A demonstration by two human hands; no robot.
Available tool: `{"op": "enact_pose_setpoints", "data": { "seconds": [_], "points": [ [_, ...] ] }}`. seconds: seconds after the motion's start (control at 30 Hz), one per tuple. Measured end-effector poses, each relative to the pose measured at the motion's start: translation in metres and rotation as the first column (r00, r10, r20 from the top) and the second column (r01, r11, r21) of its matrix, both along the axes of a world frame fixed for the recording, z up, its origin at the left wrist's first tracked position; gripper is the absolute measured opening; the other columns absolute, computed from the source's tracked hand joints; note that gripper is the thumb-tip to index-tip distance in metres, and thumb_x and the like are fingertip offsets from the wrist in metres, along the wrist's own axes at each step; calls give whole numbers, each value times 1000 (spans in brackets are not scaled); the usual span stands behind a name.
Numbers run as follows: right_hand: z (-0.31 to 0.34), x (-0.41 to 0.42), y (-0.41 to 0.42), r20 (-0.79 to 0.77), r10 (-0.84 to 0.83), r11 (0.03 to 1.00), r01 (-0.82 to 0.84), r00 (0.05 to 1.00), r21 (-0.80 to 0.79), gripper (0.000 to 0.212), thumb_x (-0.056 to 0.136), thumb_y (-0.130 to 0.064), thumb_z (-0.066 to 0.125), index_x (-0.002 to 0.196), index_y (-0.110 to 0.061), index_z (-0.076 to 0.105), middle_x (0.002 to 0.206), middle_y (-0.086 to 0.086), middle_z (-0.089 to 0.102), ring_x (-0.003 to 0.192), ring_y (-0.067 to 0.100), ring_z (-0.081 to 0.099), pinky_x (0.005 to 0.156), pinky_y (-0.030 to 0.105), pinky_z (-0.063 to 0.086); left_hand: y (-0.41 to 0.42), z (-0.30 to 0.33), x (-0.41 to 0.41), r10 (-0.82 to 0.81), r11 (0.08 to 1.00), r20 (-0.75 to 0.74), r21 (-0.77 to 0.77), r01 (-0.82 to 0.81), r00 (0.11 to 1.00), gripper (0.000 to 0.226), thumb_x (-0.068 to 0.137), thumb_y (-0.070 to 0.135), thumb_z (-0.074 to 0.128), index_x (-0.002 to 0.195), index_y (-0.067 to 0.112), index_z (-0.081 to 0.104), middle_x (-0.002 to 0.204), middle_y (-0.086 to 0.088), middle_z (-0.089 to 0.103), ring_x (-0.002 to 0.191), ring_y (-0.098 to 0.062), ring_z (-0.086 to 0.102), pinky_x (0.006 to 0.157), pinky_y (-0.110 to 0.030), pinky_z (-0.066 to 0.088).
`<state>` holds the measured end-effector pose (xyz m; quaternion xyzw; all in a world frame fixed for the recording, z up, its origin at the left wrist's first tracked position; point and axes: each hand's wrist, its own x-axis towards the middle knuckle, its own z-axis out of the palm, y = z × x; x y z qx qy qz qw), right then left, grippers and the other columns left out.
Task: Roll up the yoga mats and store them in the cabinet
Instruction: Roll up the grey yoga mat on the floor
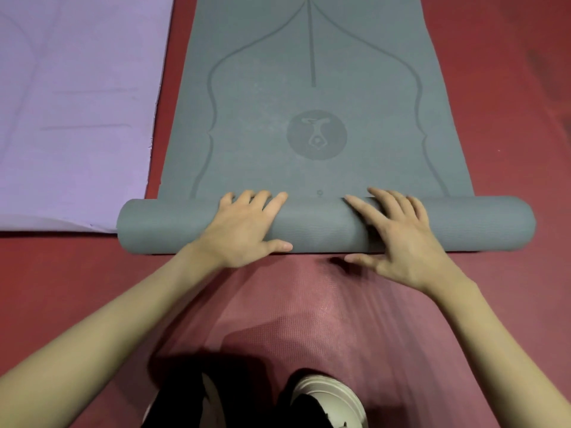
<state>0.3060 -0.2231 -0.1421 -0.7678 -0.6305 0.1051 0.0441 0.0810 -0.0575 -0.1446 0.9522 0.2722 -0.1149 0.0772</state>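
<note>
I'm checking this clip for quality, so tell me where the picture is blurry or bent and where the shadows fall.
Head view: the grey mat and both hands, left hand and right hand, are fairly sharp; the red floor near the shoe shows streaky blur; the roll's straight edges bow, a wide-angle effect; dark shadow lies beneath the person at the bottom; no glare.

A single head-worn camera looks steeply down and forward from above the person's own body. Both bare forearms enter from the bottom corners and reach away from the lens, and a white shoe sits at the bottom edge, almost directly beneath it. The view is close and wide-angle: the grey yoga mat seems to bow outward towards the frame's sides. The top edge cuts the mat off, so its far end lies outside the frame.
</note>
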Motion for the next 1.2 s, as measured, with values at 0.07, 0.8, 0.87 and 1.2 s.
{"op": "enact_pose_setpoints", "data": {
  "seconds": [0.07,0.8,0.87,1.2],
  "points": [
    [-8,-10,-3,50,13,1000,-15,999,28,92,75,-81,37,153,-34,23,149,16,35,141,37,26,117,55,12,10,3,6,-11,998,-31,-65,9,999,87,82,74,43,148,24,18,139,-1,40,125,-25,40,104,-46,31],
    [-30,1,37,64,-178,972,166,982,166,66,90,-66,27,150,-38,28,153,9,31,143,33,20,114,52,3,17,-8,15,133,977,142,147,-154,981,75,90,64,24,151,21,23,152,-2,34,140,-27,29,112,-61,17],
    [-31,8,48,89,-186,972,170,978,164,65,90,-67,26,148,-38,32,148,9,38,139,33,27,113,53,8,7,-17,13,132,965,160,206,-163,978,78,89,65,25,151,19,24,153,-8,34,141,-32,28,112,-65,14],
    [-28,2,50,17,-207,961,200,978,189,67,92,-65,23,153,-37,21,161,8,15,149,28,5,115,53,1,46,-14,33,149,972,148,160,-173,978,72,92,61,30,153,25,14,154,0,28,141,-26,24,113,-63,11]
  ]
}}
